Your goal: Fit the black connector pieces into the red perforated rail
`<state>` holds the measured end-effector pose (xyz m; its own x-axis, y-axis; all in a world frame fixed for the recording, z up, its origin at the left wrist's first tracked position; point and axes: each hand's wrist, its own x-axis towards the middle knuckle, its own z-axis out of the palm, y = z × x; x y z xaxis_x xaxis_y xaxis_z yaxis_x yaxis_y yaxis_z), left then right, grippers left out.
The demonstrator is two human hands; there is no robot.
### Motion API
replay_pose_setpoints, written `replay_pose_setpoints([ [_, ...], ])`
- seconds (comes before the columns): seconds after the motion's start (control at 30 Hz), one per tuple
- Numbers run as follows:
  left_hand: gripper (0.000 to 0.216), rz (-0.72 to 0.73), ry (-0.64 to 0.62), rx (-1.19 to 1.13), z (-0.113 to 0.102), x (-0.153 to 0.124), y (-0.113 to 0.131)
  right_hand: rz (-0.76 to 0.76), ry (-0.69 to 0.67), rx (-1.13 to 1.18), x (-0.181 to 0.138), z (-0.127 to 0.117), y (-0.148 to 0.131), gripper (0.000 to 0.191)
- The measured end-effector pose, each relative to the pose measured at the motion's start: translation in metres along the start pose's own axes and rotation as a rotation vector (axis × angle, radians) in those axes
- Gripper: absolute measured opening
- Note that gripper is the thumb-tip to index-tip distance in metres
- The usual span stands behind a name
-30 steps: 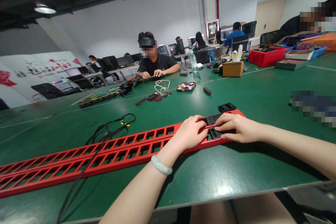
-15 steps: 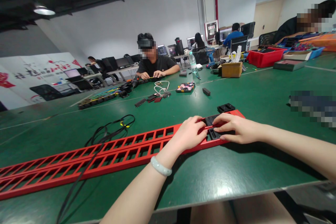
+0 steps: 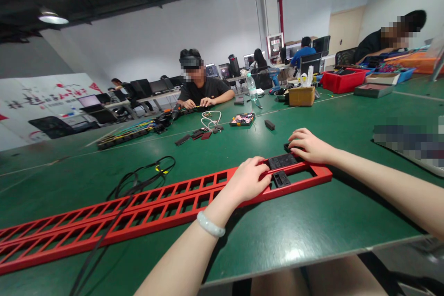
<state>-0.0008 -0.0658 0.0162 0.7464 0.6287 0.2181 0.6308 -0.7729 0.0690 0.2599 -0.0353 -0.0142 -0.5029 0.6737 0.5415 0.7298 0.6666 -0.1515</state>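
A long red slotted frame [image 3: 152,215] with two rows of openings lies across the green table. My left hand [image 3: 248,176] is on its right part, fingers bent over the rails and tips against two black plastic modules. The longer black module [image 3: 282,161] sits in the far row; the smaller black module [image 3: 281,179] sits in the near row, beside an open slot. Past the frame's far edge, my right hand [image 3: 310,147] has its fingers closed around a loose black plastic module [image 3: 287,147], mostly hidden under them.
A black cable [image 3: 133,185] is draped over the frame's left half. Dark strips [image 3: 199,135], a small tray of parts [image 3: 243,119] and a black block [image 3: 269,125] lie farther back. Across the table a person [image 3: 201,85] works. A red bin [image 3: 343,81] stands at the right.
My right hand has left the modules in the frame and moved away from me to the loose black module beyond it. My left hand stays in place. The view has shifted slightly.
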Motion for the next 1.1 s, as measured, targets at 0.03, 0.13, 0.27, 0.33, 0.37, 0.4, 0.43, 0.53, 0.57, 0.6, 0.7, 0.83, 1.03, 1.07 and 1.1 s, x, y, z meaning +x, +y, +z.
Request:
replay_pose_setpoints([
  [0.03, 0.022, 0.002, 0.003, 0.001, 0.000, 0.000, 0.000, 0.001, -0.018, -0.022, 0.000, 0.002, 0.004, 0.025],
  [0.13, 0.022, 0.007, 0.008, 0.007, 0.001, 0.000, -0.001, 0.001, -0.058, -0.061, 0.002, 0.008, 0.011, 0.026],
  [0.27, 0.022, 0.004, 0.004, 0.007, 0.000, 0.000, -0.001, 0.006, -0.087, -0.067, 0.006, 0.013, 0.015, 0.025],
  [0.33, 0.022, 0.004, 0.004, 0.004, 0.000, 0.000, -0.001, 0.005, -0.108, -0.061, 0.008, 0.015, 0.017, 0.024],
  [0.37, 0.022, 0.005, 0.003, 0.004, 0.000, 0.000, -0.001, 0.010, -0.120, -0.056, 0.009, 0.016, 0.018, 0.024],
  [0.4, 0.023, 0.006, 0.003, 0.003, 0.000, -0.001, -0.001, 0.021, -0.132, -0.050, 0.009, 0.017, 0.018, 0.024],
  [0.43, 0.023, 0.008, 0.002, 0.003, 0.000, -0.001, -0.001, 0.036, -0.144, -0.044, 0.010, 0.017, 0.019, 0.024],
  [0.53, 0.023, 0.012, 0.002, 0.006, 0.001, -0.001, -0.001, 0.104, -0.177, -0.022, 0.011, 0.018, 0.019, 0.023],
  [0.57, 0.023, 0.012, 0.002, 0.007, 0.001, -0.001, -0.001, 0.132, -0.186, -0.015, 0.012, 0.018, 0.018, 0.023],
  [0.6, 0.023, 0.013, 0.002, 0.008, 0.001, -0.001, -0.001, 0.159, -0.193, -0.009, 0.013, 0.018, 0.018, 0.023],
  [0.7, 0.022, 0.014, -0.001, 0.009, 0.001, -0.001, -0.001, 0.229, -0.191, -0.003, 0.015, 0.018, 0.016, 0.022],
  [0.83, 0.022, 0.009, -0.006, 0.006, 0.000, -0.001, -0.001, 0.280, -0.167, -0.007, 0.017, 0.022, 0.017, 0.022],
  [1.03, 0.021, 0.004, 0.003, -0.003, 0.001, -0.001, -0.001, 0.315, -0.125, 0.007, 0.019, 0.027, 0.018, 0.019],
  [1.07, 0.021, 0.007, 0.004, -0.003, 0.001, -0.001, -0.001, 0.311, -0.116, 0.013, 0.019, 0.027, 0.018, 0.019],
  [1.1, 0.022, 0.009, 0.005, -0.003, 0.001, -0.001, -0.001, 0.305, -0.106, 0.019, 0.019, 0.026, 0.017, 0.018],
])
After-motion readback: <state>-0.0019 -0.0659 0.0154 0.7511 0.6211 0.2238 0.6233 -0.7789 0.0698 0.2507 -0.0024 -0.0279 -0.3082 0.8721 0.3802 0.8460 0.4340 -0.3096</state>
